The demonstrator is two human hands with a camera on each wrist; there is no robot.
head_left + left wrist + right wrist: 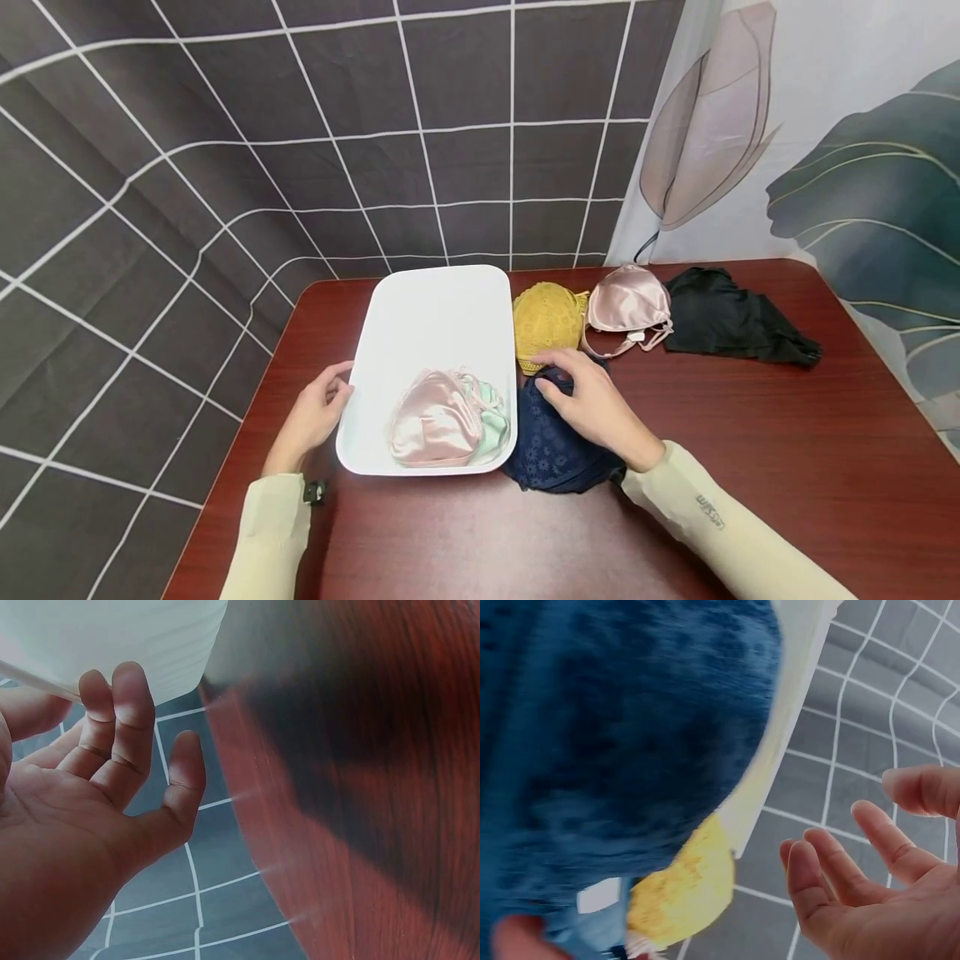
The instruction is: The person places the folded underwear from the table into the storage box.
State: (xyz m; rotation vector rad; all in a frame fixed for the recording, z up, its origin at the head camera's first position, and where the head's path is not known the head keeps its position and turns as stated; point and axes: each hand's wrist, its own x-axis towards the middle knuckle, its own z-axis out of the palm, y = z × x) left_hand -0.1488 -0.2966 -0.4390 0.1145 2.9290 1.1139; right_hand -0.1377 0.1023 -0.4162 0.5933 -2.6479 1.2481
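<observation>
A white plastic bin (438,321) stands on the table with a pink satin bra (441,425) and a mint-green garment (492,427) at its near end. My left hand (315,412) is at the bin's left side, fingers loosely bent with the fingertips (132,684) right at its outer wall. Over a navy lace bra (558,454), just right of the bin, hovers my right hand (588,400). Its fingers are relaxed and apart, with nothing between them in the right wrist view. Beyond that bra lies a yellow lace bra (546,317), close to the fingertips.
Another pink satin bra (628,302) and a black garment (731,317) lie along the back right of the reddish-brown table (750,433). A dark gridded curtain (465,100) hangs behind and to the left. At the right hangs a leaf-patterned curtain (817,75).
</observation>
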